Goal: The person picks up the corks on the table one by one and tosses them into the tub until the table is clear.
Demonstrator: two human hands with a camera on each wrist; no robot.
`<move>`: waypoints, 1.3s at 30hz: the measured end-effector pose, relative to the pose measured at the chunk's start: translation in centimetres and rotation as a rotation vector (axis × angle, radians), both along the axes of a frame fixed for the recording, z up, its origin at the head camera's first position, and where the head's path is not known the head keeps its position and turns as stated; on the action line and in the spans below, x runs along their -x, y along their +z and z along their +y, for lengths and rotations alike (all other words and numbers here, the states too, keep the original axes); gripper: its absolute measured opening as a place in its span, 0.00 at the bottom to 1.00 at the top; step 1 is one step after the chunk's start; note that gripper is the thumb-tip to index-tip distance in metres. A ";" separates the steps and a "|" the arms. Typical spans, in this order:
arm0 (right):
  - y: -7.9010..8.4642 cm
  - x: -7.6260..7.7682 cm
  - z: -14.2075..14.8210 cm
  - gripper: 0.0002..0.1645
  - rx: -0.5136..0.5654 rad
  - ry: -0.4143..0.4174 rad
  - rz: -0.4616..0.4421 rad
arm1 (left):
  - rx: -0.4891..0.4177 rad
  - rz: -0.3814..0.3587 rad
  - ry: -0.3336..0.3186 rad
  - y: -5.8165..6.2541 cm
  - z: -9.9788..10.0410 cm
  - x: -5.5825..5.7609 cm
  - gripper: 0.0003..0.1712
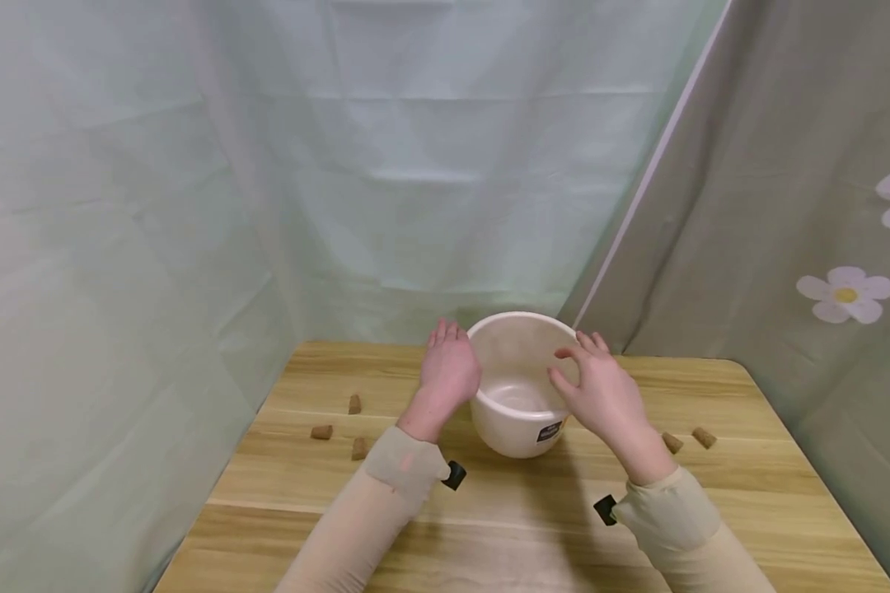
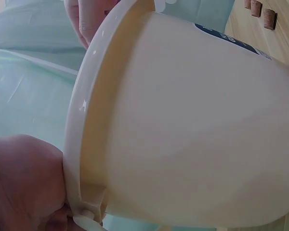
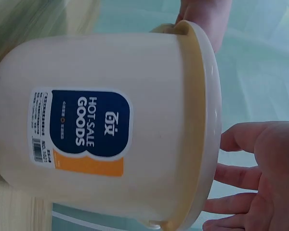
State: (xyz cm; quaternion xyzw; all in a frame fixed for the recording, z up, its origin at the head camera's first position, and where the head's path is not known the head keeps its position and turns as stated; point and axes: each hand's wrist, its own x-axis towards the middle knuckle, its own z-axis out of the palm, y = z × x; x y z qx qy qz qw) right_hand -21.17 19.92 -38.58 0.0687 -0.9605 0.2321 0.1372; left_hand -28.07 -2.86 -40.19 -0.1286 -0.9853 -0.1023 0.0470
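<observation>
A cream plastic bucket [image 1: 515, 432] stands near the table's back edge, its mouth showing in the head view and a dark blue and orange label [image 3: 89, 127] on its side. My left hand [image 1: 451, 366] grips the bucket's left rim beside the handle lug [image 2: 92, 199]; its thumb is mostly hidden. At the right rim is my right hand [image 1: 604, 391], thumb and index finger spread apart over the mouth, the other fingers loosely bent. In the right wrist view those fingertips [image 3: 231, 175] reach the rim or pass behind it; whether they touch it I cannot tell.
Several corks lie on the wooden table [image 1: 282, 486]: one cork [image 1: 321, 432] among three left of the bucket, another cork [image 1: 704, 437] in a pair at the right. Pale green curtains [image 1: 445, 165] hang behind, and a grey flowered curtain [image 1: 771, 206] hangs at the right.
</observation>
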 end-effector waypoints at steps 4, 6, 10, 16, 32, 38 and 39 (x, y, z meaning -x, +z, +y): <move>0.0 -0.2 0.4 0.23 0.008 -0.004 -0.015 | 0.000 -0.003 0.002 0.1 -0.1 -0.2 0.31; 0.0 -0.3 0.6 0.23 0.011 -0.004 -0.016 | 0.000 0.001 0.002 0.1 -0.1 -0.3 0.31; -0.1 -0.7 1.2 0.23 0.016 -0.003 0.002 | 0.005 0.010 -0.001 0.2 -0.2 -0.5 0.31; -0.2 -1.9 2.3 0.23 0.056 -0.019 0.020 | 0.027 0.012 -0.007 0.2 -0.1 -1.0 0.31; -2.3 -5.4 8.5 0.31 0.092 -0.140 0.004 | 0.028 0.032 -0.005 -0.4 0.2 -1.2 0.33; -4.2 -6.8 11.2 0.34 0.064 -0.158 -0.070 | 0.012 0.031 0.002 -0.5 0.1 -1.3 0.32; -4.5 -7.0 11.6 0.34 0.058 -0.157 -0.083 | 0.010 0.032 0.003 -0.5 0.1 -1.3 0.32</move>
